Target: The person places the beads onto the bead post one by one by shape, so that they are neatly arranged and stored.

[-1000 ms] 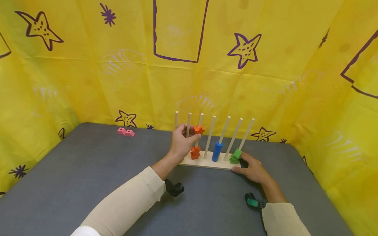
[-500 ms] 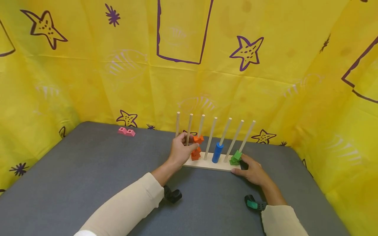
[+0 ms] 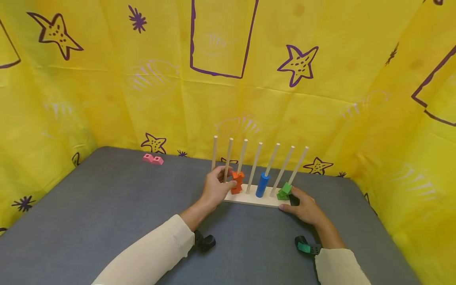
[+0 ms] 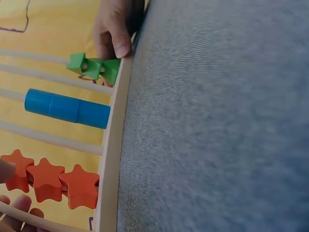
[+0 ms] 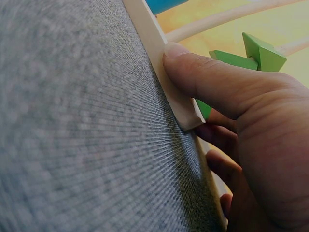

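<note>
Left hand point(image 3: 216, 186) has its fingers curled at the top orange star point(image 3: 237, 176), low on the third peg; whether it truly grips the star I cannot tell. Right hand point(image 3: 303, 206) holds the wooden base point(image 3: 249, 199) at its 3 o'clock end, thumb on the front edge.

I think the job is partly done. Orange stars, a blue tube point(image 3: 262, 184) and green blocks point(image 3: 284, 190) sit on pegs. Four pegs are bare. Two pink blocks point(image 3: 152, 159) lie far off, at 10 o'clock from the base, so more looks left to do.

From the head, the orange pile is one lump. Up close at the left wrist, three orange stars point(image 4: 48, 178) show in a row, touching. The right wrist shows the thumb point(image 5: 203, 72) pressing the base's corner point(image 5: 186, 113), with fingers curled behind it. Only the head view shows the pink blocks.
</note>
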{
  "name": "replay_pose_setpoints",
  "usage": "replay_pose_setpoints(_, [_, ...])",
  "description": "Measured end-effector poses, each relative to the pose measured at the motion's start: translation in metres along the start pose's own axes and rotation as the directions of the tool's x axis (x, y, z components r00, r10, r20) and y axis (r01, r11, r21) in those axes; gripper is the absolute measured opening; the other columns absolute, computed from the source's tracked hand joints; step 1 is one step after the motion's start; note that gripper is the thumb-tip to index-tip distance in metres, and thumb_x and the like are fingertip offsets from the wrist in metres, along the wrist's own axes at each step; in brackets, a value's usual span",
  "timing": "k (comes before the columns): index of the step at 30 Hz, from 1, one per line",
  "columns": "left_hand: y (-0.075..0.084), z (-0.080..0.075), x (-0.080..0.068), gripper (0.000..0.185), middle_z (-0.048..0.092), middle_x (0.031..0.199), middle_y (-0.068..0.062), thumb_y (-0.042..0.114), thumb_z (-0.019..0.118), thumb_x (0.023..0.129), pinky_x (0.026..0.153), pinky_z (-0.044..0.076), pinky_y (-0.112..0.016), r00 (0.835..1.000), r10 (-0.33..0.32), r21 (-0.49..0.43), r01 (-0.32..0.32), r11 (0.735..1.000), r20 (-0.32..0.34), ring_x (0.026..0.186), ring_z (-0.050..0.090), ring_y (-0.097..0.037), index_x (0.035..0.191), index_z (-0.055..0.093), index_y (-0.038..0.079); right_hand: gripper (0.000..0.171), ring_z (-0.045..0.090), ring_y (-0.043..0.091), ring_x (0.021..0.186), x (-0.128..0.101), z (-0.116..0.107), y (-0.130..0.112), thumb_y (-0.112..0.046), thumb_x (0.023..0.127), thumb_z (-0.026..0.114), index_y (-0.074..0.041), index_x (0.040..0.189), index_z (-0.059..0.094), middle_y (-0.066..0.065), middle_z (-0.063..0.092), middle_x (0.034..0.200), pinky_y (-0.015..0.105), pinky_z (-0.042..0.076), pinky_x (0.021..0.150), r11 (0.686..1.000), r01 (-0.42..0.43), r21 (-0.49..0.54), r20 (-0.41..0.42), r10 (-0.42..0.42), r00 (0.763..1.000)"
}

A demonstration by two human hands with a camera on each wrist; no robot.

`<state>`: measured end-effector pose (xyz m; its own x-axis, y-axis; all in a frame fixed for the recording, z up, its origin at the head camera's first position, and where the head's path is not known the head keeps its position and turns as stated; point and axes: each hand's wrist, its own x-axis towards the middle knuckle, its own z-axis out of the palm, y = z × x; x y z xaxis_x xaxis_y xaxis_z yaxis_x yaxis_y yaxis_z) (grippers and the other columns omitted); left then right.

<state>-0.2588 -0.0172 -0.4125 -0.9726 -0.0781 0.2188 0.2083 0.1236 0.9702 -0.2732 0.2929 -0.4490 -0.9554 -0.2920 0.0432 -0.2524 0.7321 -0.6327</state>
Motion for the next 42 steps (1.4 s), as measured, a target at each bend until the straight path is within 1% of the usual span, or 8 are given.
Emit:
replay_pose_setpoints(6, [-0.001, -0.009, -0.009, 0.049, 0.064, 0.116, -0.016, -0.006, 0.068, 0.080, 0.092, 0.047, -0.047, 0.999, 0.042, 0.027, -0.043, 0.999, 0.017, 0.111, 0.057, -0.037, 0.128, 0.059, -0.001, 0.084, 0.028, 0.047, 0.134, 0.000, 0.001, 0.001, -0.042, 0.082, 0.075, 0.000, 0.145, 0.039, 0.025, 0.036, 0.147, 0.065, 0.019, 0.104, 1.000, 0.007, 0.008, -0.003, -0.007, 1.000])
replay_pose_setpoints(10, [0.003, -0.023, -0.017, 0.048, 0.063, 0.116, -0.020, -0.009, 0.069, 0.080, 0.092, 0.047, -0.047, 0.995, 0.102, 0.018, -0.102, 0.995, 0.018, 0.110, 0.058, -0.036, 0.126, 0.059, -0.005, 0.083, 0.028, 0.047, 0.134, -0.001, 0.000, 0.001, -0.042, 0.082, 0.076, 0.000, 0.145, 0.040, 0.024, 0.037, 0.146, 0.065, 0.019, 0.104, 1.000, 0.015, 0.002, -0.012, -0.015, 1.000])
replay_pose_setpoints(17, [0.010, -0.057, -0.020, 0.037, 0.065, 0.111, -0.020, -0.011, 0.072, 0.080, 0.086, 0.049, -0.050, 0.981, 0.195, 0.007, -0.194, 0.981, -0.002, 0.104, 0.061, -0.035, 0.116, 0.063, -0.006, 0.082, 0.029, 0.047, 0.134, -0.001, -0.001, 0.002, -0.041, 0.083, 0.075, -0.001, 0.145, 0.041, 0.024, 0.038, 0.146, 0.065, 0.019, 0.104, 1.000, 0.022, 0.000, -0.018, -0.022, 1.000])
replay_pose_setpoints(23, [0.008, -0.094, -0.012, 0.036, 0.063, 0.112, -0.023, -0.008, 0.073, 0.081, 0.084, 0.051, -0.035, 0.971, 0.237, 0.041, -0.235, 0.971, -0.032, 0.104, 0.060, -0.036, 0.115, 0.061, -0.008, 0.080, 0.031, 0.048, 0.132, -0.001, -0.002, -0.001, -0.041, 0.083, 0.075, 0.000, 0.144, 0.042, 0.025, 0.040, 0.144, 0.066, 0.021, 0.103, 0.999, 0.027, -0.016, -0.019, -0.028, 0.999])
replay_pose_setpoints(26, [0.014, -0.115, -0.008, 0.034, 0.063, 0.110, -0.026, -0.010, 0.071, 0.081, 0.083, 0.051, -0.028, 0.973, 0.216, 0.081, -0.209, 0.975, -0.081, 0.101, 0.060, -0.038, 0.113, 0.061, -0.011, 0.079, 0.032, 0.048, 0.131, -0.001, -0.002, -0.003, -0.041, 0.084, 0.075, 0.001, 0.143, 0.042, 0.026, 0.040, 0.143, 0.066, 0.022, 0.103, 0.999, 0.033, -0.023, -0.018, -0.033, 0.999])
replay_pose_setpoints(30, [0.002, -0.148, 0.007, 0.033, 0.064, 0.111, -0.024, -0.006, 0.070, 0.084, 0.081, 0.049, -0.020, 0.968, 0.167, 0.153, -0.138, 0.978, -0.189, 0.101, 0.060, -0.033, 0.115, 0.060, -0.013, 0.080, 0.032, 0.047, 0.132, 0.000, 0.000, -0.001, -0.040, 0.083, 0.075, 0.000, 0.144, 0.042, 0.024, 0.040, 0.144, 0.065, 0.021, 0.104, 0.999, 0.035, -0.019, -0.017, -0.036, 0.999])
replay_pose_setpoints(35, [-0.024, -0.183, 0.031, 0.035, 0.064, 0.111, -0.021, 0.002, 0.072, 0.085, 0.075, 0.047, -0.014, 0.944, 0.092, 0.219, -0.021, 0.975, -0.317, 0.095, 0.058, -0.021, 0.118, 0.062, -0.006, 0.082, 0.030, 0.047, 0.133, 0.000, 0.000, 0.002, -0.041, 0.083, 0.075, -0.001, 0.145, 0.041, 0.024, 0.038, 0.145, 0.065, 0.020, 0.104, 1.000, 0.026, -0.011, -0.009, -0.026, 1.000])
replay_pose_setpoints(42, [-0.035, -0.208, 0.051, 0.041, 0.058, 0.121, -0.017, 0.002, 0.069, 0.087, 0.073, 0.044, -0.016, 0.938, -0.029, 0.261, 0.126, 0.957, -0.345, 0.102, 0.051, -0.022, 0.127, 0.059, -0.001, 0.083, 0.029, 0.047, 0.134, 0.000, 0.001, 0.001, -0.041, 0.083, 0.075, -0.001, 0.146, 0.039, 0.024, 0.037, 0.146, 0.065, 0.020, 0.104, 0.999, 0.037, -0.005, -0.011, -0.037, 0.999])
